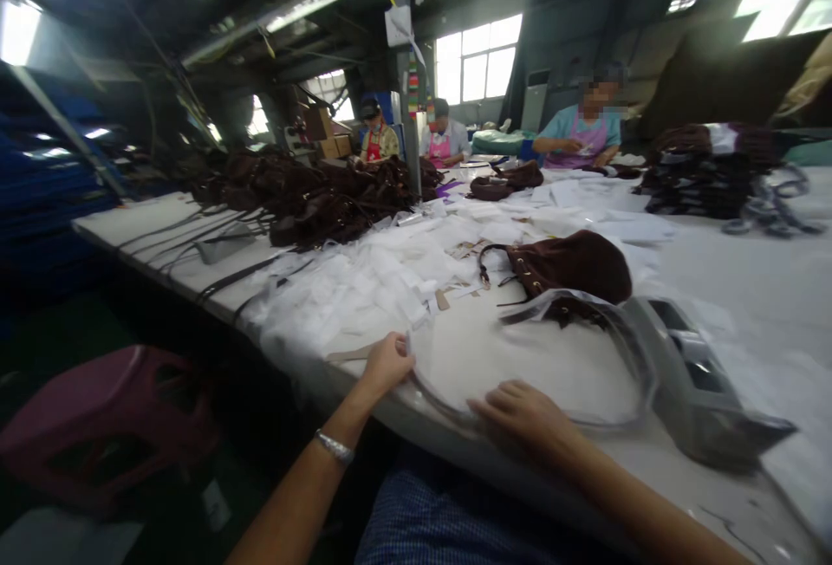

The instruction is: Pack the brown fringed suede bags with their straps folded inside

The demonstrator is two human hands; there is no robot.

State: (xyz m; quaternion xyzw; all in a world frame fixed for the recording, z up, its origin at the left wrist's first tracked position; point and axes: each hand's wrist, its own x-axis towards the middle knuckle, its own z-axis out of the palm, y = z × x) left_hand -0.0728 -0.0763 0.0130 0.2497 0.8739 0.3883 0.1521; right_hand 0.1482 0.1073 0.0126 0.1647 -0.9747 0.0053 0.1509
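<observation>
My left hand (388,359) is closed, pinching the end of a long bag strap (633,348) that looks wrapped in clear plastic film. At the table's front edge, my right hand (520,413) has its fingers curled round the same strap, slightly blurred. From there the strap loops right and back to a dark brown drawstring bag (575,266) with metal eyelets, lying on its side. A grey tape dispenser (692,383) stands right of the loop. Beside my left hand lies a thin tan strip (351,354).
White wrapping sheets (364,288) cover much of the white table (146,223). Brown bags (325,201) are heaped at the left back, with a dark stack (702,171) at the right. Several people work across the table. A pink stool (110,418) stands at the lower left.
</observation>
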